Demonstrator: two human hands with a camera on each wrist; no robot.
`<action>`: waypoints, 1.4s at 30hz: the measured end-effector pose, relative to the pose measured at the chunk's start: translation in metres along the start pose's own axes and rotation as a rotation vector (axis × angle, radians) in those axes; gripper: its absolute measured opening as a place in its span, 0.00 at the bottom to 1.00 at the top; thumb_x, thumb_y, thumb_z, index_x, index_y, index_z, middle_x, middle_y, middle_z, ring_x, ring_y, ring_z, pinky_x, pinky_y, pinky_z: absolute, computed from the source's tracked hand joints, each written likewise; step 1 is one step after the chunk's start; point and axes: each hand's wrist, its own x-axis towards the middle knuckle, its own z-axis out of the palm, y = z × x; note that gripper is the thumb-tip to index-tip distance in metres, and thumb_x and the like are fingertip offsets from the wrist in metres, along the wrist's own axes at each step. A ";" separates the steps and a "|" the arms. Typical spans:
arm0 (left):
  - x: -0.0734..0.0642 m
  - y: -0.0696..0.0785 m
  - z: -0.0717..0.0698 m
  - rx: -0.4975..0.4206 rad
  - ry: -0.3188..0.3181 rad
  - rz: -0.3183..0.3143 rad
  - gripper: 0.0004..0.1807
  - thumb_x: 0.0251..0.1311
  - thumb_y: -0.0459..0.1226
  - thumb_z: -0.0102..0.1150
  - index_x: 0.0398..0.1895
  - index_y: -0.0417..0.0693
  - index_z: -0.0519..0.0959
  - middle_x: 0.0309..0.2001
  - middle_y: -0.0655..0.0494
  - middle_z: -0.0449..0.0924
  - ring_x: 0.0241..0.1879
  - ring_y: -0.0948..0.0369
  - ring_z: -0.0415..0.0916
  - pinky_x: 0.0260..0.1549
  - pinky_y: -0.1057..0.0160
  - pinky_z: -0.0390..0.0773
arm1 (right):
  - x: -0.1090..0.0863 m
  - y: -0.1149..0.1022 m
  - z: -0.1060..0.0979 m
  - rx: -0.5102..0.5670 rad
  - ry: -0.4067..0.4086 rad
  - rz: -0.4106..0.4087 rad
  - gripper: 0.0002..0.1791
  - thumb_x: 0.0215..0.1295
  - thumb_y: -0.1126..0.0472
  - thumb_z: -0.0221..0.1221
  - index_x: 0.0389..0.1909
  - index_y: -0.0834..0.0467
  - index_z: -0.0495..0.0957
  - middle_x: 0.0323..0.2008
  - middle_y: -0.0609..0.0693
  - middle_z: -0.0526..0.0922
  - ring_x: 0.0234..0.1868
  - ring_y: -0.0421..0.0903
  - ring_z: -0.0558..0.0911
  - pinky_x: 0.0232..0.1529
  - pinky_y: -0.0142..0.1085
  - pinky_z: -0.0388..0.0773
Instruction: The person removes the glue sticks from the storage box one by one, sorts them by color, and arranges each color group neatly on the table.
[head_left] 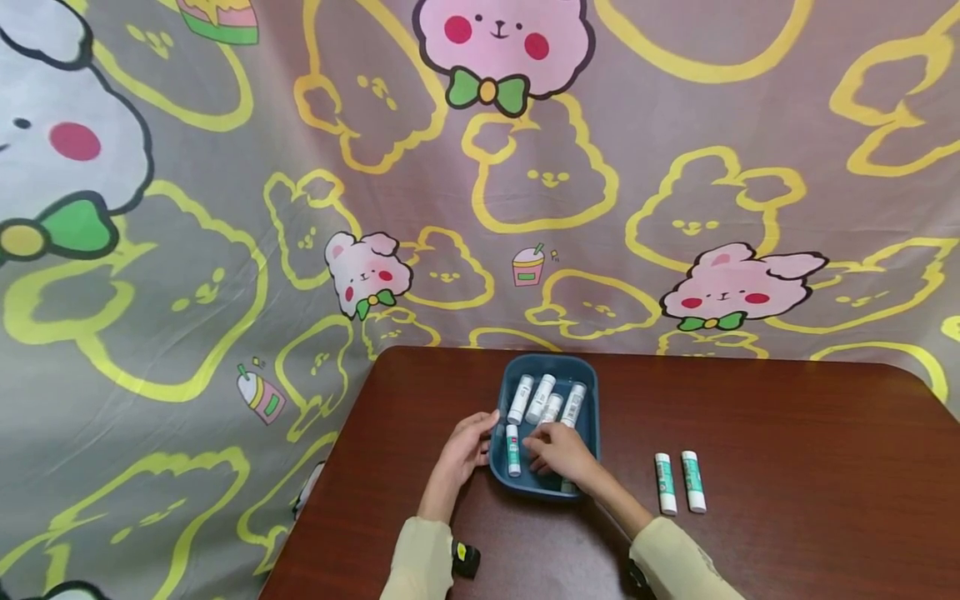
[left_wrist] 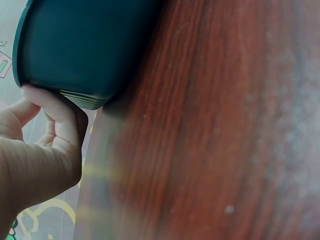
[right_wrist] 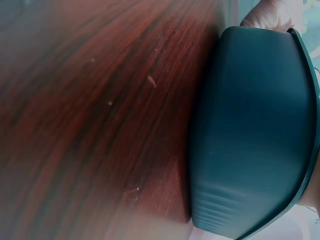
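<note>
A dark blue plastic bin (head_left: 546,365) holds several white glue sticks (head_left: 520,400), some with a green label showing. My left hand (head_left: 467,443) is at the bin's left side and holds its rim; the left wrist view shows the thumb and bent fingers against the outer wall. Inside the bin, my right hand (head_left: 564,451) reaches down with bent fingers, covering part of the sticks below. Whether it pinches one I cannot tell. Left of its fingertips lies a green-labelled glue stick (head_left: 513,451). The right wrist view shows mainly the bin's outer wall (right_wrist: 250,125).
Two green-labelled glue sticks, a left one (head_left: 665,483) and a right one (head_left: 693,482), lie side by side on the brown wooden table (head_left: 810,450) right of the bin. A patterned cloth (head_left: 570,250) hangs behind the table's far edge and along its left side.
</note>
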 end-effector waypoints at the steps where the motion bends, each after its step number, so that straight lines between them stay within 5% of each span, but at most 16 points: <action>1: 0.000 0.000 0.000 0.000 0.000 -0.001 0.10 0.76 0.43 0.58 0.37 0.47 0.76 0.30 0.57 0.78 0.25 0.66 0.78 0.22 0.68 0.78 | 0.000 0.000 0.000 0.012 -0.012 0.006 0.10 0.74 0.67 0.59 0.43 0.73 0.80 0.30 0.59 0.84 0.28 0.55 0.88 0.30 0.45 0.86; 14: 0.001 0.000 0.000 -0.010 0.011 -0.004 0.10 0.75 0.42 0.58 0.35 0.48 0.76 0.29 0.58 0.78 0.24 0.66 0.77 0.21 0.69 0.76 | 0.005 0.002 -0.002 0.136 -0.208 0.052 0.19 0.74 0.67 0.58 0.56 0.79 0.72 0.36 0.63 0.86 0.33 0.57 0.89 0.34 0.45 0.87; 25: 0.002 -0.002 0.000 -0.001 0.000 0.007 0.09 0.75 0.42 0.58 0.37 0.47 0.77 0.30 0.58 0.78 0.26 0.66 0.79 0.22 0.69 0.77 | 0.006 0.002 -0.006 0.121 -0.362 0.067 0.31 0.74 0.66 0.58 0.69 0.80 0.60 0.39 0.65 0.87 0.36 0.52 0.89 0.37 0.42 0.86; 30: 0.002 -0.001 0.000 -0.004 -0.002 0.008 0.09 0.75 0.42 0.58 0.38 0.46 0.76 0.30 0.57 0.79 0.25 0.66 0.79 0.21 0.70 0.77 | 0.006 0.005 -0.005 0.126 -0.384 0.079 0.27 0.75 0.65 0.58 0.66 0.80 0.66 0.41 0.65 0.88 0.34 0.47 0.88 0.38 0.40 0.86; 37: 0.001 -0.001 0.000 -0.001 -0.008 0.006 0.09 0.75 0.42 0.58 0.37 0.47 0.76 0.29 0.58 0.79 0.25 0.67 0.78 0.20 0.70 0.76 | 0.005 0.005 -0.004 0.062 -0.382 0.059 0.14 0.75 0.63 0.58 0.46 0.73 0.84 0.34 0.59 0.88 0.32 0.44 0.86 0.35 0.38 0.85; 42: 0.001 -0.001 -0.001 -0.005 -0.024 0.008 0.09 0.75 0.42 0.58 0.37 0.47 0.76 0.30 0.57 0.80 0.26 0.66 0.79 0.21 0.70 0.77 | 0.006 0.004 -0.002 0.095 -0.304 0.074 0.20 0.77 0.62 0.55 0.61 0.73 0.73 0.32 0.61 0.86 0.29 0.47 0.86 0.32 0.41 0.86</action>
